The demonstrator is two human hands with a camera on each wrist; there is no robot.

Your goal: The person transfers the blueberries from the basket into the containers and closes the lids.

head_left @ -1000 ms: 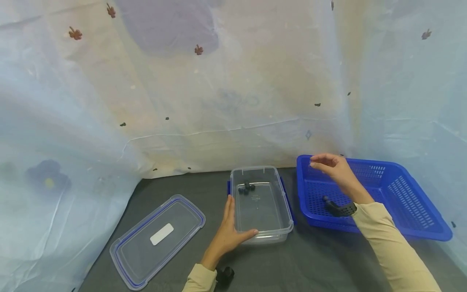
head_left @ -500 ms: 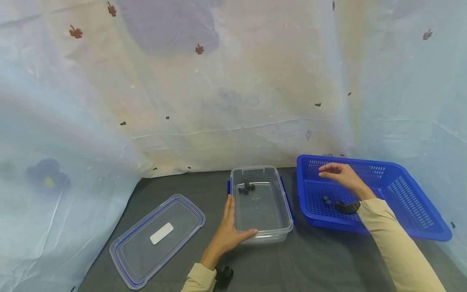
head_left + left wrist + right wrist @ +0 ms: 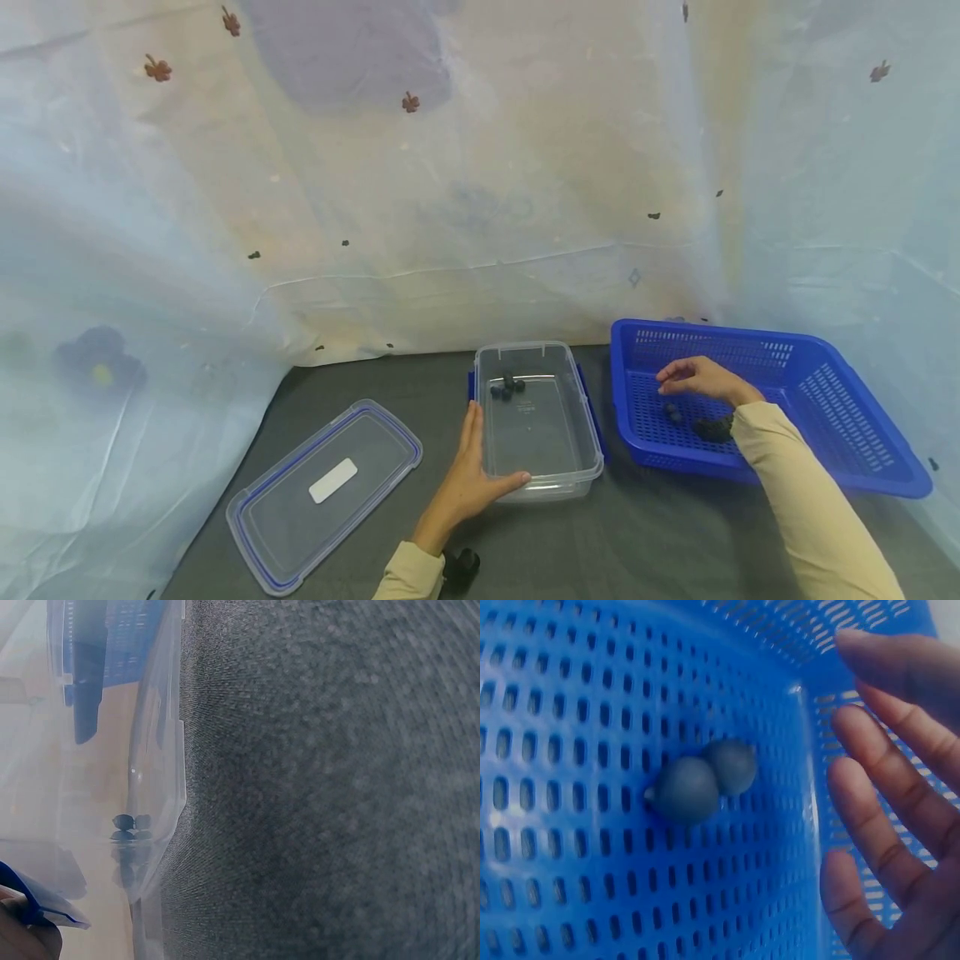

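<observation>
A clear plastic box (image 3: 536, 425) with blue side latches stands lidless in the head view. Several small round dark blue berries (image 3: 507, 387) lie near its far left corner. My left hand (image 3: 468, 483) rests against the box's left side and near corner, fingers straight and thumb spread over the near rim. Over the blue slotted basket (image 3: 840, 417), my right hand (image 3: 701, 379) hovers with loosely bent fingers and nothing between them. Two berries (image 3: 686, 791) touch each other on the basket floor, beside the right fingers (image 3: 870, 802) but apart from them.
A clear lid (image 3: 326, 496) with a blue seal and a white label lies to the left on the dark cloth (image 3: 637, 542). Behind everything hangs a patterned plastic sheet (image 3: 480, 208). The basket's raised walls surround the right hand.
My right hand has moved slightly right and lower into the basket, uncovering the two berries in the head view. The left hand and the box have stayed put.
</observation>
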